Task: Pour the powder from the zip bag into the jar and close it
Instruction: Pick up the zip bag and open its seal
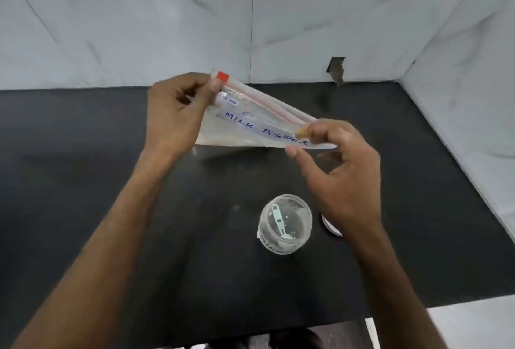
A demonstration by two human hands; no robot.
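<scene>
A big black counter (83,153) fills the room's corner, with pale marble walls (139,14) behind it and on the right. The person holds the zip bag (250,128) up in the air over the far middle of the counter. It is stretched out between both hands and has "MILK POWDER" written on it. The left hand (175,114) grips the left end of the bag, its thumb pinching right beside the red zip slider (222,76). The right hand (342,170) pinches the right end between a fingertip and the thumb, and its other fingers are loosely curled. I cannot tell if the zip is open. The jar (284,223) stands nearer to us, below the bag and a bit right of the middle. It has no top on. Its lid (330,227) lies just to the right of it, half hidden by the right wrist. A tiny scoop (280,223) lies inside the jar, and I see almost no powder in there. So I think the job has only begun: the jar is open and ready, but the pouring and the closing are not done yet.
</scene>
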